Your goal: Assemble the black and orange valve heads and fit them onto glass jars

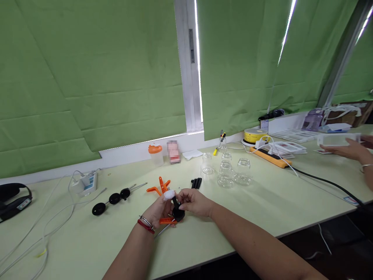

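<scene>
Above the near middle of the table, my left hand (pixel 164 206) is closed around a black part with a round base (pixel 178 213). A thin metal rod (pixel 164 230) slants down to the left below it; whether it is joined to the black part I cannot tell. White material (pixel 169 195) covers the left thumb tip. My right hand (pixel 194 201) pinches the upper side of the same part, its fingertips partly hiding it. Orange handle-like pieces (pixel 161 186) lie just beyond the left hand, and another orange piece (pixel 166 220) shows beneath it. Several short black tubes (pixel 196 182) lie beyond the right hand.
Black discs with metal rods (pixel 114 198) lie left. Several clear glass jars (pixel 225 175) stand right of centre, near an orange-lidded cup (pixel 155 154) and a yellow-handled screwdriver (pixel 215 151). Cables run from an orange power strip (pixel 271 157). Another person's hand (pixel 349 149) holds a white frame far right.
</scene>
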`<state>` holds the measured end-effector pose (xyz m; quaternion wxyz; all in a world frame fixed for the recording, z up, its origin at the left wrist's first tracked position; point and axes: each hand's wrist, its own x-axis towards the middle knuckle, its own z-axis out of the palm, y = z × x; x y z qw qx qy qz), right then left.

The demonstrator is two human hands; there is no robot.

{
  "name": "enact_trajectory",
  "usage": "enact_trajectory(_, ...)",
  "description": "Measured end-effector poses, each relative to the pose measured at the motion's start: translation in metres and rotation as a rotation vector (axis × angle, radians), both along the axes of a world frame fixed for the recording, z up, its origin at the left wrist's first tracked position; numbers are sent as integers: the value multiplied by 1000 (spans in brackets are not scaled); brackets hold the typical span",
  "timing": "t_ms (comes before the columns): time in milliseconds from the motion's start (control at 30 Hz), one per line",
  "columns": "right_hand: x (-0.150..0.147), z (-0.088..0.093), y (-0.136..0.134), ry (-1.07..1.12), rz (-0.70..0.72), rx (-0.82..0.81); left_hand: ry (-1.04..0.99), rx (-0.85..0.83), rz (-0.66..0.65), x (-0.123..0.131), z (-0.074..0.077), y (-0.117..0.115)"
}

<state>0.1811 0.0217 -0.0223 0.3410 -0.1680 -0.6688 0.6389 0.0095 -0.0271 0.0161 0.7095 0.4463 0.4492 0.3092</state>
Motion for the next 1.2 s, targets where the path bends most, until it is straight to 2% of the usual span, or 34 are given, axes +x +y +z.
enact_trajectory(767, 0, 1, -2, -48, -31, 8, -49, 23, 14, 0, -3, -2)
enact_trajectory(1200, 0, -3, 0, -26, -21, -1, 7, 31, 28, 3, -1, -3)
